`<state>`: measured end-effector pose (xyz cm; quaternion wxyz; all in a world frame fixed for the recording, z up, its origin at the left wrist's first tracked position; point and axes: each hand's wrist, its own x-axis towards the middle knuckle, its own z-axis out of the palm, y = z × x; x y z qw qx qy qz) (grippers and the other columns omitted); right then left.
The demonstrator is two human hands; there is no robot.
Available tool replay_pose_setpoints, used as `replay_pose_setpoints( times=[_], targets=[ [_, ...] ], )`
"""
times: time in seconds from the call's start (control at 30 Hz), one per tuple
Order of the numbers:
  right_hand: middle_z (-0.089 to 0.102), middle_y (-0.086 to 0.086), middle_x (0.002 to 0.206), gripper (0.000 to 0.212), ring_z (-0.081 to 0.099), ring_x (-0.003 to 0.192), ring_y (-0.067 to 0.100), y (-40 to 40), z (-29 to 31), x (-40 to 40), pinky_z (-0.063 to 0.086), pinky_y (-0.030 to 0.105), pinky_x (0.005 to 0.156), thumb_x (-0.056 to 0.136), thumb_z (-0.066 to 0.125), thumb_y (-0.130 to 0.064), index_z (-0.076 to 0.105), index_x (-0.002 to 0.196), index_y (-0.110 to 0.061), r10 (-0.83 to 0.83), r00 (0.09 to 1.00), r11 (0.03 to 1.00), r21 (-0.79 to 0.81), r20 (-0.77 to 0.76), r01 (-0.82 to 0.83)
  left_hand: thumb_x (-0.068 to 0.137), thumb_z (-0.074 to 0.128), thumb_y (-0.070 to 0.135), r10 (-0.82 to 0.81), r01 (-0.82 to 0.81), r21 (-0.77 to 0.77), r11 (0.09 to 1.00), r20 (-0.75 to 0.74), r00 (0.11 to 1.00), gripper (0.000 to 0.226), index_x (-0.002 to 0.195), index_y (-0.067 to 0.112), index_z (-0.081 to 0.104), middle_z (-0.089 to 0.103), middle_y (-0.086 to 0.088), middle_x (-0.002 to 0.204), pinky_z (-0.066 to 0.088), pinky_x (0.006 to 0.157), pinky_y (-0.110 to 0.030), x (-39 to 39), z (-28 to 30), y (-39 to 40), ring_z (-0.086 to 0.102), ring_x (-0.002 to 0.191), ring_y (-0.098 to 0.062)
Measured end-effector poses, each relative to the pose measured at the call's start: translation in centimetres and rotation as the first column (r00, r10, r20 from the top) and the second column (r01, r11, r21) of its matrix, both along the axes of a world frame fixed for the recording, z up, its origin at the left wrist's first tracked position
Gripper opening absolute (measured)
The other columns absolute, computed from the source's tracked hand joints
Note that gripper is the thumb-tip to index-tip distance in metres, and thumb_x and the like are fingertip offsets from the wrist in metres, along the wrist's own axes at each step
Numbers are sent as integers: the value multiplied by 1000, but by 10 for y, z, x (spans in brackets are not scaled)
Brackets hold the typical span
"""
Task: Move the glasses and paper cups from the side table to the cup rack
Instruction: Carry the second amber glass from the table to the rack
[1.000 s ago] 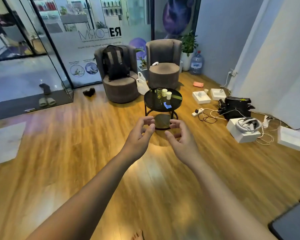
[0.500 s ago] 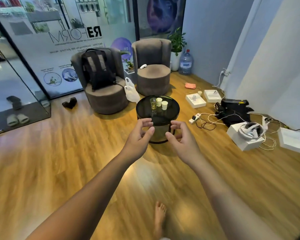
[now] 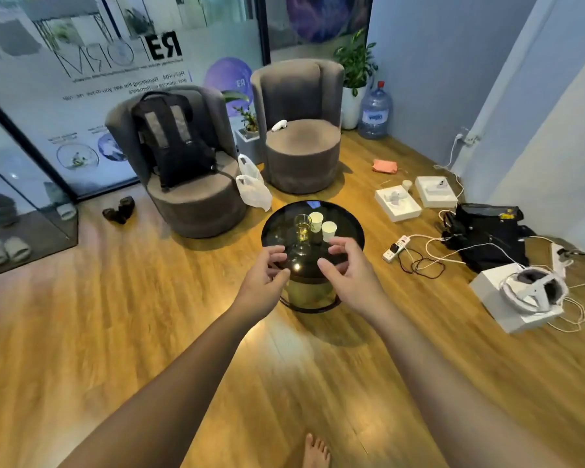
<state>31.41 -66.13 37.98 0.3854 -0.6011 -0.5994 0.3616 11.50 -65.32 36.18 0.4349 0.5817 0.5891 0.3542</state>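
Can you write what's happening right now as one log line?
phase: reaching | left hand: empty | right hand: empty | clear drinking glass, two white paper cups: on round dark glass side table

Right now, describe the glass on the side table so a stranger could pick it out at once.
Find the two grey armchairs; in front of them stands a round black side table. On its top, toward the far side, three small vessels cluster together. The glass is the leftmost: clear and see-through with a yellowish tint, unlike the two opaque white paper cups beside it.
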Motion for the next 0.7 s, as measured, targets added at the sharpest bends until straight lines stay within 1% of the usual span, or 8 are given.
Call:
replay_pose_setpoints(
  times=[0.13, 0.27, 0.33, 0.43, 0.5, 0.53, 0.6, 0.7],
  targets=[
    [51, -16, 119, 48, 63, 84, 5, 61, -16, 1, 48, 17, 66, 93, 65, -42, 43, 135, -36, 26, 1000, 999, -28, 13, -26, 102, 63, 20, -12, 10, -42, 999, -34, 999, 42, 137, 34, 46, 55, 15, 129, 47, 74, -13, 3, -20, 51, 59, 106, 1],
    [49, -16, 122, 53, 63, 88, 8, 114, -40, -4, 55, 24, 71, 89, 65, -48, 39, 134, -42, 35, 999, 996, -80, 36, -32, 97, 72, 30, -32, 27, -94, 995, -60, 998, 48, 133, 41, 43, 53, 19, 125, 48, 66, -9, 1, -45, 109, 62, 102, 1],
    [49, -17, 124, 55, 63, 88, 9, 146, -55, -5, 57, 26, 74, 87, 66, -50, 37, 134, -43, 29, 999, 994, -103, 28, -26, 92, 76, 33, -52, 44, -125, 991, -63, 997, 53, 130, 45, 42, 53, 18, 126, 50, 69, -12, -1, -62, 147, 63, 103, -1],
    [49, -15, 126, 58, 63, 90, 11, 180, -67, -4, 54, 24, 74, 86, 69, -49, 38, 135, -41, 30, 999, 992, -126, 40, -25, 86, 81, 39, -68, 57, -158, 986, -69, 995, 60, 126, 53, 39, 52, 17, 128, 52, 73, -19, -5, -81, 190, 63, 107, -6],
    [49, -12, 126, 61, 63, 89, 14, 241, -92, -8, 51, 23, 73, 86, 72, -45, 38, 136, -37, -22, 999, 985, -171, 49, 30, 83, 83, 41, -109, 92, -217, 972, -66, 992, 63, 121, 59, 37, 51, 18, 127, 52, 75, -20, -11, -111, 257, 61, 107, -6],
    [48, -11, 126, 63, 63, 89, 15, 245, -93, -7, 51, 22, 73, 86, 73, -43, 38, 137, -36, -37, 998, 985, -169, 51, 45, 82, 84, 41, -112, 93, -217, 972, -73, 991, 64, 121, 60, 36, 51, 18, 127, 52, 76, -20, -11, -113, 263, 60, 108, -5],
    [48, -12, 126, 65, 61, 90, 14, 251, -97, -7, 49, 20, 72, 85, 75, -42, 37, 138, -35, -53, 998, 979, -193, 32, 59, 81, 85, 40, -116, 93, -222, 971, -92, 989, 68, 126, 55, 36, 50, 19, 127, 53, 80, -21, -9, -119, 274, 59, 109, -5],
    [45, -15, 127, 67, 58, 92, 10, 308, -123, -15, 45, 16, 69, 85, 76, -42, 35, 138, -38, -65, 997, 968, -237, 51, 76, 81, 86, 39, -143, 108, -257, 960, -120, 982, 72, 132, 48, 36, 48, 20, 130, 52, 89, -26, -12, -146, 336, 57, 116, -9]
  ],
)
